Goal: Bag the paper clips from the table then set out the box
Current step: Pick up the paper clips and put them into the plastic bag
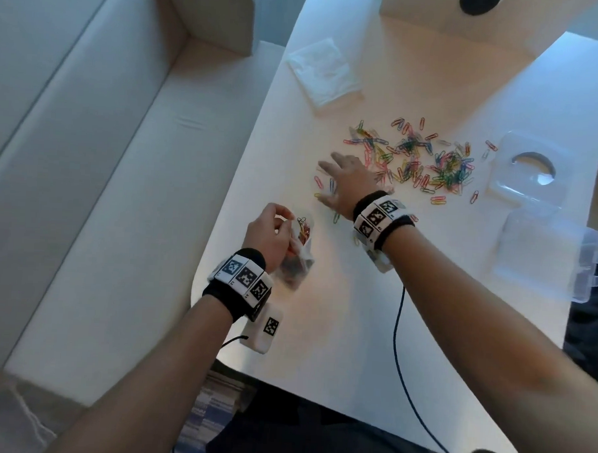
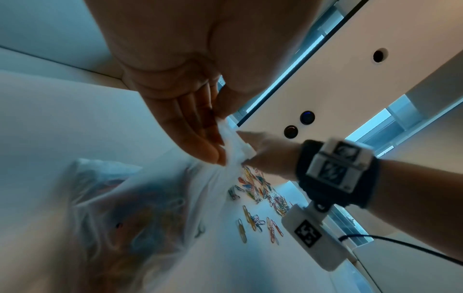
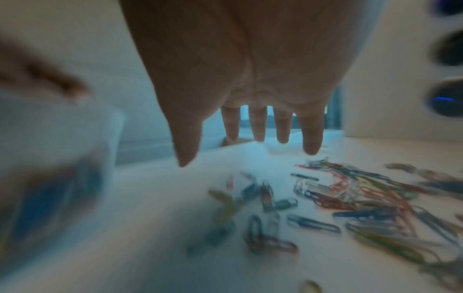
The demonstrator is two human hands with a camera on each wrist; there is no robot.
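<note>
Many coloured paper clips (image 1: 420, 159) lie scattered over the middle of the white table (image 1: 320, 330). My left hand (image 1: 268, 233) pinches the rim of a small clear bag (image 1: 298, 257) with several clips inside, held near the table's left edge; the left wrist view shows fingers (image 2: 200, 136) gripping the bag (image 2: 140, 214). My right hand (image 1: 344, 183) hovers flat, fingers spread, over loose clips (image 3: 265, 200) at the pile's left side, holding nothing. A clear plastic box (image 1: 546, 257) lies at the right edge.
A stack of spare clear bags (image 1: 323, 71) lies at the far left of the table. A clear lid or insert (image 1: 529, 168) sits beyond the box. A white bench (image 1: 120, 201) runs along the left. A dark cable (image 1: 397, 333) trails from my right wrist.
</note>
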